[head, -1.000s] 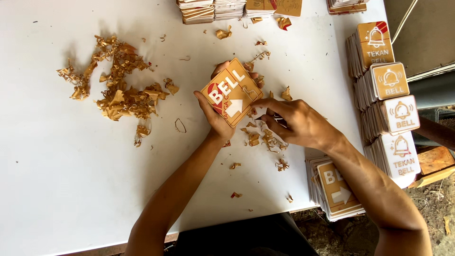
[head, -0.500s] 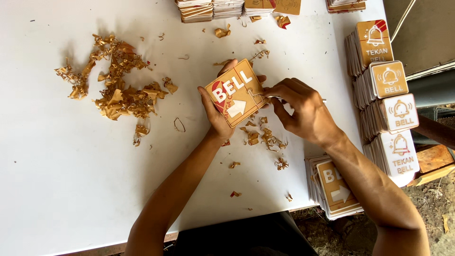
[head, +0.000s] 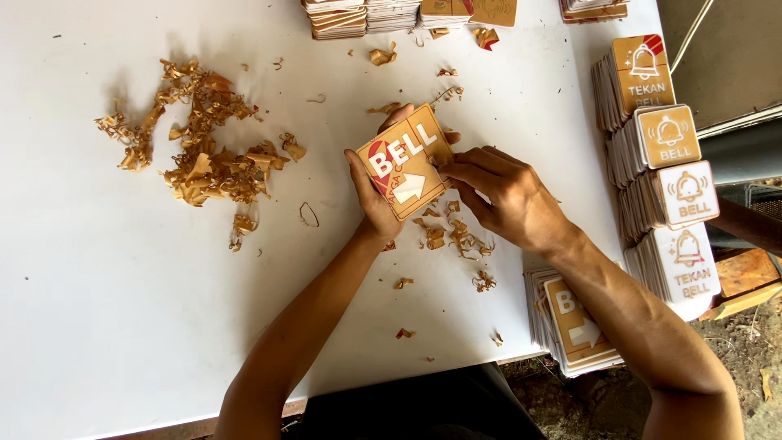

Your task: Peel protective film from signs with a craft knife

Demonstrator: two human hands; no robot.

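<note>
We have one view only, from a camera on the head, looking almost straight down. It sits close above the white table [head: 98, 326], whose near edge runs along the bottom of the picture. Our forearms enter from below and the hands [head: 456, 191] meet just above the centre. Ground shows at the right.

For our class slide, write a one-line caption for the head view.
Left hand holds a brown sign plate while right hand picks at its edge.

scraps [head: 195, 155] left on table [head: 98, 310] | plaque stacks [head: 668, 195] right edge
</note>
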